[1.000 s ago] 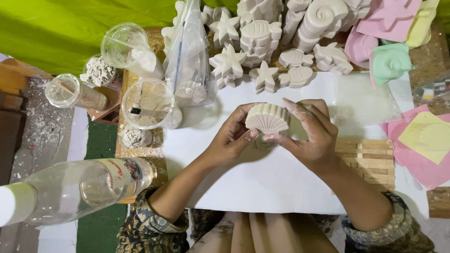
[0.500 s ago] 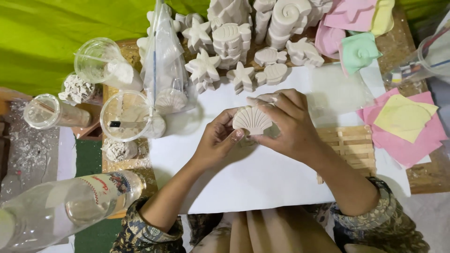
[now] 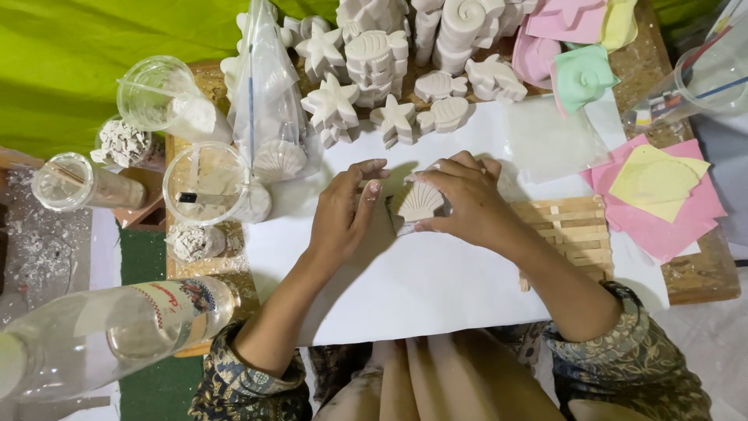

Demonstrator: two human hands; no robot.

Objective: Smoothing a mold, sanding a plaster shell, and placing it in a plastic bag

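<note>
Ana: What does the right hand (image 3: pixel 467 204) hold?

Ben: A white shell shape (image 3: pixel 421 203). The fingers pinch it by its edges, just over the white paper (image 3: pixel 436 288) on the table (image 3: pixel 701 273).

Ana: And the left hand (image 3: pixel 343 214)?

Ben: It lies just left of the shell with its fingers loose. It holds nothing, and its fingertips are near the shell but do not touch it.

Ana: Is much work done?

Ben: It looks so. On the far side stand many finished white stars (image 3: pixel 331 105), fish (image 3: pixel 440 86) and stacked shapes (image 3: pixel 378 54).

Ana: What is left?

Ben: This shell is out of any mold and looks whole. A clear cup (image 3: pixel 206 183) with a dark stick in it waits on the left. A big bottle (image 3: pixel 117 327) lies near.
</note>
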